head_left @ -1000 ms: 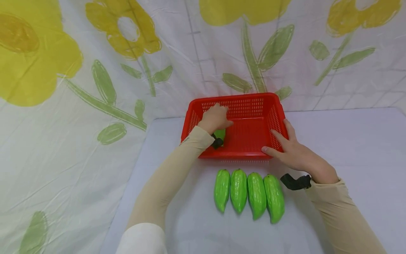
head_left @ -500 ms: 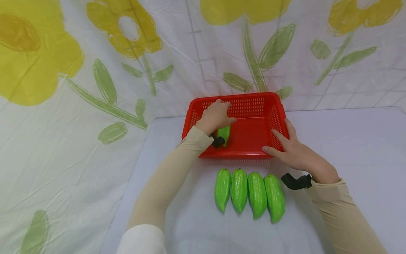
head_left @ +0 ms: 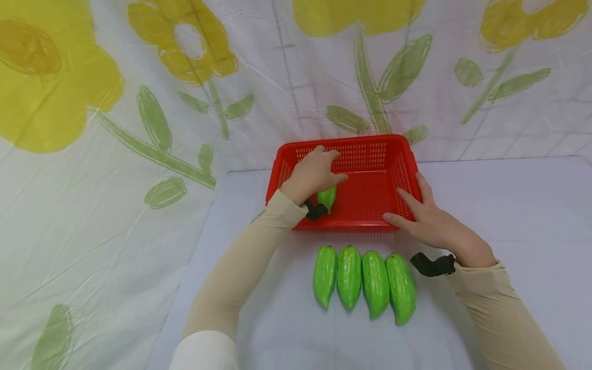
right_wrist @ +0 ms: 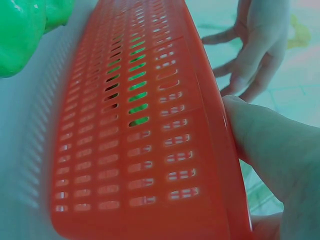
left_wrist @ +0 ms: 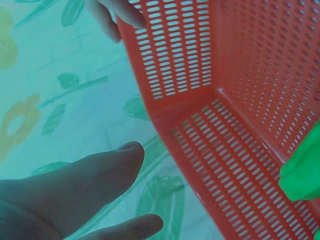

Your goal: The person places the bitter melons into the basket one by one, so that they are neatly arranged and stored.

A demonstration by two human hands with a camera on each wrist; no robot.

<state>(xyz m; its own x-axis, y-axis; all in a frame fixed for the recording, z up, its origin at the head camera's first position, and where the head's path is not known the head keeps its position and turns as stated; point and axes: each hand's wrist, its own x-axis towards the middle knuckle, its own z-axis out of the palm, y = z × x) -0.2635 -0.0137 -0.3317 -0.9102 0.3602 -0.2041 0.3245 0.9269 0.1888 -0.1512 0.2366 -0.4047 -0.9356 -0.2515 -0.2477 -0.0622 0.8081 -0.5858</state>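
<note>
Left-hand grip (head_left: pixel 311 174), shifted slightly: spread, empty. Right-hand grip (head_left: pixel 430 221): spread on red basket (head_left: pixel 363 200) rim. Four green gourds (head_left: pixel 349 277): whole, head view only.

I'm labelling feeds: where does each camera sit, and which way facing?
Head: on the head, facing forward and down at the red basket, four green vegetables, left hand, right hand and sleeves.
Left wrist: on it, facing into the basket; left hand low, right hand at top.
Right wrist: on it, facing the basket's outside; right hand at right, left hand beyond.
Both wrist views share basket and hands.
</note>
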